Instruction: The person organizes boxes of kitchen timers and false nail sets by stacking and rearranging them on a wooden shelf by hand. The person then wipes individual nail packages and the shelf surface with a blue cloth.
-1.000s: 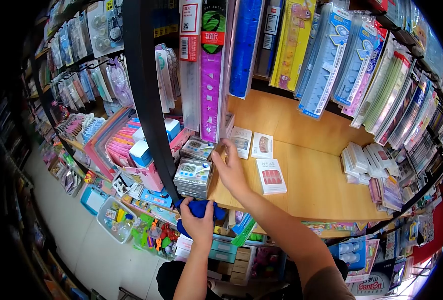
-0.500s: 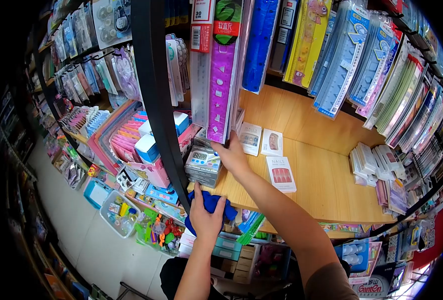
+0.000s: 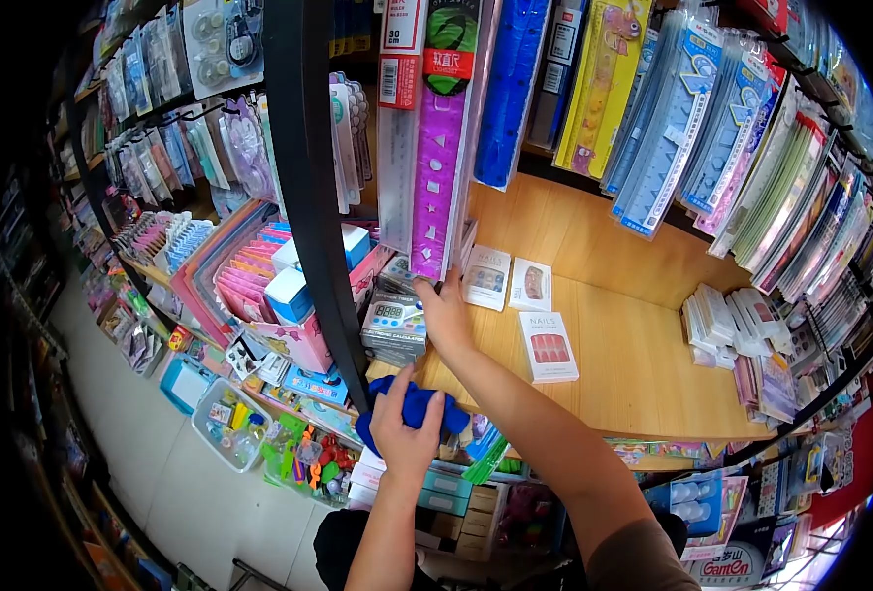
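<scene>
My left hand [image 3: 404, 433] grips a bunched blue cloth [image 3: 453, 422] at the shelf's front edge, its fingertips close to the bottom of a stack of boxes. The top box, a grey electronic calculator box [image 3: 394, 320], has a small display pictured on it. My right hand [image 3: 448, 317] lies along the right side of that stack, with the thumb near the box top. Its other fingers are partly hidden, so whether they press on the boxes I cannot tell. A hanging purple ruler [image 3: 436, 187] reaches down just above the right fingers.
Press-on nail boxes [image 3: 551, 347] lie on the wooden shelf [image 3: 633, 364] right of my arm. More small packs [image 3: 727, 325] stand at its right end. Packaged rulers [image 3: 668, 118] hang overhead. A black post [image 3: 318, 197] rises at the left, beside a pink box of envelopes [image 3: 293, 330].
The view has shifted slightly. My left hand's fingers have moved a little on the cloth by the box. My right hand stays beside the stack.
</scene>
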The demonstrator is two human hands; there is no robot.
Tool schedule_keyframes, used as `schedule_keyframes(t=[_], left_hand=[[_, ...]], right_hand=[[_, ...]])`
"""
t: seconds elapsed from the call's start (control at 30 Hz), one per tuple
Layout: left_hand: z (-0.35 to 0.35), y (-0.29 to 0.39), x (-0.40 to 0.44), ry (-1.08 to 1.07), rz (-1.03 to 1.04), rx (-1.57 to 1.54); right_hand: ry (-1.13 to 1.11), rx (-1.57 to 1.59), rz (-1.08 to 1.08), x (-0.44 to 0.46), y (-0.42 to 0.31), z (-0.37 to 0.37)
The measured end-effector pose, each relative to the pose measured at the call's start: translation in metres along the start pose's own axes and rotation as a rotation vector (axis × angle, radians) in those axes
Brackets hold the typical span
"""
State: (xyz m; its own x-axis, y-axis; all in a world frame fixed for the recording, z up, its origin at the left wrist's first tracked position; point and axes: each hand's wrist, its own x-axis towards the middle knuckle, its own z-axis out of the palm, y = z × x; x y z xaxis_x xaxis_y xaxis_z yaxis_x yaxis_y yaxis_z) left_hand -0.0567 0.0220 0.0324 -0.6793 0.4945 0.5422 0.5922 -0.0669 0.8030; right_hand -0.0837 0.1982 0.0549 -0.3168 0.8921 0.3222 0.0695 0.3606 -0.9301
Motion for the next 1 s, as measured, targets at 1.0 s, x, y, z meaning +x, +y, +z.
schedule_keyframes(t=[1.0], left_hand=[[0.008, 0.007, -0.001, -0.172, 0.020, -0.128]], right_hand=[[-0.334, -0.026, 0.032, 0.020, -0.019, -0.030]])
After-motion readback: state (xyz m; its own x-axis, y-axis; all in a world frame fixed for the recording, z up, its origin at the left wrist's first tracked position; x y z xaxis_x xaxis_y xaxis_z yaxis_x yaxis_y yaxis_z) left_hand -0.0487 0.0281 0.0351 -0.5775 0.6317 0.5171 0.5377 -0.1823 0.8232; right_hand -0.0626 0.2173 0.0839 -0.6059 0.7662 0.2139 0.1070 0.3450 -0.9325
